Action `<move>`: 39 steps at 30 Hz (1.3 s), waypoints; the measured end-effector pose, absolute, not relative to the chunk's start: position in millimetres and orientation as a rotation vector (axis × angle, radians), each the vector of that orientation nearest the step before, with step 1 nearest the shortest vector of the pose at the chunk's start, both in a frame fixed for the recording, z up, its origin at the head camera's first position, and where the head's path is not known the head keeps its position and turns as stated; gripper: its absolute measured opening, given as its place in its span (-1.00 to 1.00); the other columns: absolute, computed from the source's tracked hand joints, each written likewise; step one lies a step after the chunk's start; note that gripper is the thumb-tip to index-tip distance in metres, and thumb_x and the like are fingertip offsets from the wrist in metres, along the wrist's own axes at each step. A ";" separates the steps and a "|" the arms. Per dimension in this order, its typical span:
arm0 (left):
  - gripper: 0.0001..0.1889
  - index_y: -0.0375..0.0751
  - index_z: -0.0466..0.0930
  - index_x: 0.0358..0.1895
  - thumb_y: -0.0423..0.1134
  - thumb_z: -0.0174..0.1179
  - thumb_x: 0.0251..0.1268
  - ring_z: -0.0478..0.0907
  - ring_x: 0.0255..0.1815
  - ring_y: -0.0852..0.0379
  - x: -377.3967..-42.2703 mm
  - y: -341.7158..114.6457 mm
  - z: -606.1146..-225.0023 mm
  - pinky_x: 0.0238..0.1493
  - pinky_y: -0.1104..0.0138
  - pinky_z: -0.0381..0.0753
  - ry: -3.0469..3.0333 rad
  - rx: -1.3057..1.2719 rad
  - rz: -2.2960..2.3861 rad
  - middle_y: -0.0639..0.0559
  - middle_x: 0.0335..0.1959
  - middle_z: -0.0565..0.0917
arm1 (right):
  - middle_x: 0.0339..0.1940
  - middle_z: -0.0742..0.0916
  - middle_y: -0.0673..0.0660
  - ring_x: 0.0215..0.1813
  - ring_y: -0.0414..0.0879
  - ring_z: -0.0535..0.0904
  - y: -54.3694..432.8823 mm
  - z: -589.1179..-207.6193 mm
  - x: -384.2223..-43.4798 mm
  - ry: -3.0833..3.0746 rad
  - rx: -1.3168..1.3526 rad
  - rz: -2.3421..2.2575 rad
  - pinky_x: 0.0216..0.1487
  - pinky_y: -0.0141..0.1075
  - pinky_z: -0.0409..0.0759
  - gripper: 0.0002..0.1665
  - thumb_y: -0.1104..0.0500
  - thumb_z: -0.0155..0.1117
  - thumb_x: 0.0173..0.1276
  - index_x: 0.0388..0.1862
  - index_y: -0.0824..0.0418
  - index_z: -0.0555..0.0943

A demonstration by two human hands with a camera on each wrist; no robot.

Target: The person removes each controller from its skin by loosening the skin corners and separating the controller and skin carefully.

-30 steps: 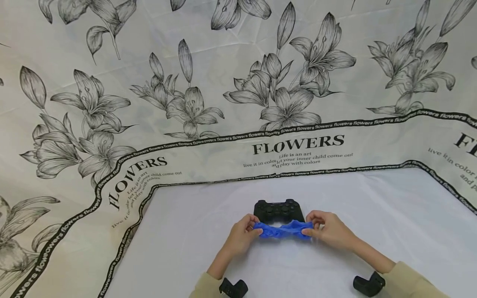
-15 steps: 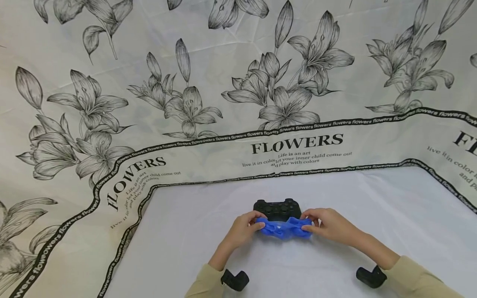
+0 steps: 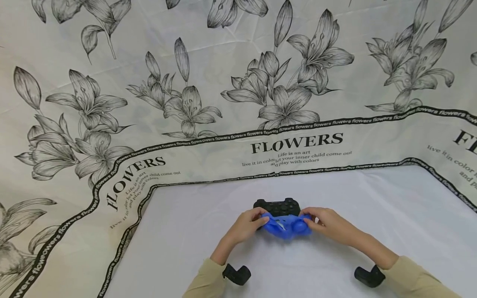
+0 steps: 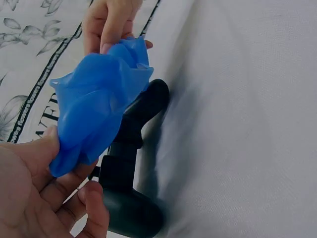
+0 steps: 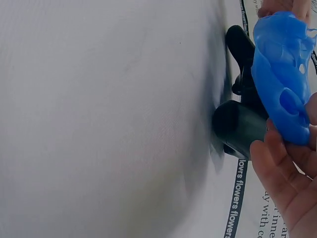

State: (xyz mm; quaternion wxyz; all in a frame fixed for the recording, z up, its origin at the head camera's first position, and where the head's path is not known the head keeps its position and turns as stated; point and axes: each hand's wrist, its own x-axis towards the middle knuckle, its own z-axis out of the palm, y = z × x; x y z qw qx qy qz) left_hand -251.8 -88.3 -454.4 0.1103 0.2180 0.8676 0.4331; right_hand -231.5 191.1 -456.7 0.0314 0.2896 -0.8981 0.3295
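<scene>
A soft, translucent blue silicone controller cover [image 3: 287, 229] with cut-out holes is stretched between both hands, folded and wrinkled. My left hand [image 3: 244, 225] pinches its left end between thumb and fingers. At the other end, my right hand [image 3: 328, 223] pinches the cover too. Just behind it a black game controller [image 3: 277, 207] lies on the white cloth, its front partly hidden by the cover. In the left wrist view, the cover [image 4: 94, 104] is held up above the controller [image 4: 131, 208]. The right wrist view shows an oval hole in the cover [image 5: 282, 64] near my fingers.
White cloth [image 3: 186, 240] covers the table. A flower-printed curtain [image 3: 208, 161] rises behind and at the sides. Black devices sit at both wrists, one by the left sleeve [image 3: 208, 277] and one by the right sleeve [image 3: 410, 273].
The cover has gone from a thin twisted strip to a wider, rounder shape with its holes showing. Both hands have moved slightly up and closer together, hiding more of the controller's front.
</scene>
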 end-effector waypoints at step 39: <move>-0.65 -0.43 0.51 -0.09 -0.22 -0.21 0.58 0.46 -0.28 0.32 -250.4 -89.4 -487.2 -0.24 0.48 0.51 2.160 0.744 1.611 -0.25 -0.16 0.59 | -0.49 0.52 -0.09 -0.59 -0.30 0.30 190.0 -472.4 -231.3 -2.655 1.047 2.068 -0.68 -0.29 0.25 -0.61 0.23 -0.15 0.57 0.16 0.54 0.34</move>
